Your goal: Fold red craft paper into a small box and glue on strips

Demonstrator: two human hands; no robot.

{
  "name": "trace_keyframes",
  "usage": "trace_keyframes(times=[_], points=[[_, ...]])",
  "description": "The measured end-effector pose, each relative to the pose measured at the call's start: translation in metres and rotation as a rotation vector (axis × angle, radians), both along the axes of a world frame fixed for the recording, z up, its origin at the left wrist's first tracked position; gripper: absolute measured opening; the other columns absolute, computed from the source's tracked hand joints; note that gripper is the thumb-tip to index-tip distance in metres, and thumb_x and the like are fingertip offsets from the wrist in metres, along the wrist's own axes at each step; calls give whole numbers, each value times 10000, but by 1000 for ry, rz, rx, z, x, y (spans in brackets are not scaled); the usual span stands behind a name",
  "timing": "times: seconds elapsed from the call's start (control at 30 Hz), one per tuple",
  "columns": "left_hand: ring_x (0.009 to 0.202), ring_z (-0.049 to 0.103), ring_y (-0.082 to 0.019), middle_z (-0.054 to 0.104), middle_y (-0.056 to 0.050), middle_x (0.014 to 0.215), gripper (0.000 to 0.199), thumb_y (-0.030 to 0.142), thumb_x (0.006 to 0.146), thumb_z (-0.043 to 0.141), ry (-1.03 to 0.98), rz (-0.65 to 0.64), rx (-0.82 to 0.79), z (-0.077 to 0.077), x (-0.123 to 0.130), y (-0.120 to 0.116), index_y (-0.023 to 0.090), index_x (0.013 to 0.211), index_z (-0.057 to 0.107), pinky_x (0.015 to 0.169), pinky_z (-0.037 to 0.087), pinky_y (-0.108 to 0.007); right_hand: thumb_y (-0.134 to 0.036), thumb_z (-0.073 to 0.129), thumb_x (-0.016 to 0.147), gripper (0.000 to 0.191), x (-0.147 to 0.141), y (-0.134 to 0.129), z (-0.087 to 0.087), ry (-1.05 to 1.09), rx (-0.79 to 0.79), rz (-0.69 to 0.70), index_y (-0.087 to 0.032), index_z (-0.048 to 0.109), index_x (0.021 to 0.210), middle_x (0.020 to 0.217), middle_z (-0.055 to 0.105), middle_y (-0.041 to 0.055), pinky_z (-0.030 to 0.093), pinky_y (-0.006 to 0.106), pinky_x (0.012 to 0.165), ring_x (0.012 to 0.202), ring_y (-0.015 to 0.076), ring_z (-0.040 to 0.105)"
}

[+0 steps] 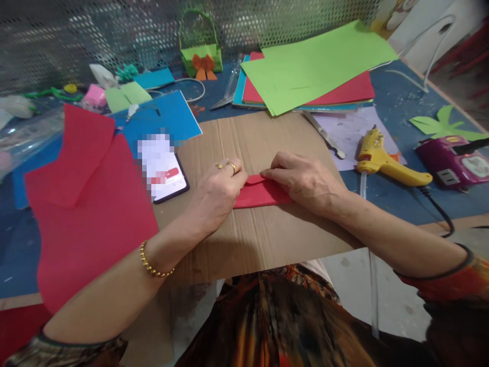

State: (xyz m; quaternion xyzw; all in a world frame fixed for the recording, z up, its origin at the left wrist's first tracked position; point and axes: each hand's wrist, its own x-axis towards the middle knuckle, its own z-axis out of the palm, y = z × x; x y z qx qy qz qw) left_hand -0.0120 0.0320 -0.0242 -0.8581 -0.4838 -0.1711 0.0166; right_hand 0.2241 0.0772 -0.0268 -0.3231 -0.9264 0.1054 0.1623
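Note:
A small folded piece of red craft sheet (263,194) lies on the brown cardboard (244,250) in front of me. My left hand (221,188) pinches its left end, fingers curled and pressed together. At the opposite end, my right hand (303,181) presses the upper edge with thumb and fingers closed. A narrow flap shows along the top of the red piece between the two hands. Both outer ends of the piece are hidden beneath my fingers.
A phone (170,181) lies left of the cardboard, beside large red sheets (95,224). To the right are a yellow glue gun (389,163), a metal blade-like tool (324,135) and a purple power socket (454,160). Green sheets (317,61) and a small green bag (202,58) sit behind.

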Motion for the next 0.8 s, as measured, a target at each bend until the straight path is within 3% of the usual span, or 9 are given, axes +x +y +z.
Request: trace_keyframes(times=[0.27,0.53,0.67,0.8], points=[[908,598,-213,680,-98,987,370,97,1076,369,36,-42,-29,2,-1,1,185,860,657,820,508,-357,-192,441,1045,333,1,0,3,-64,39,60,-165,771,1007,1002,669,135,418,359,706,822,231,557],[906,604,-223,684,-99,956,350,71,1067,408,80,-60,-26,6,-1,1,175,843,655,805,503,-358,-239,602,952,222,2,-4,8,-85,84,115,-153,740,1103,1057,644,143,434,357,688,886,244,580],[909,613,-223,684,-94,957,363,40,1056,400,70,-75,-26,8,-1,0,174,844,663,821,520,-358,-216,597,943,253,3,-5,13,6,23,143,-160,722,1156,1057,655,139,491,384,767,917,247,595],[911,617,-234,694,-106,975,340,26,1044,407,122,-96,-2,11,-3,-2,162,903,685,829,530,-370,-138,469,994,322,10,-6,15,112,18,97,-155,695,1223,1034,699,129,541,393,835,937,245,648]])
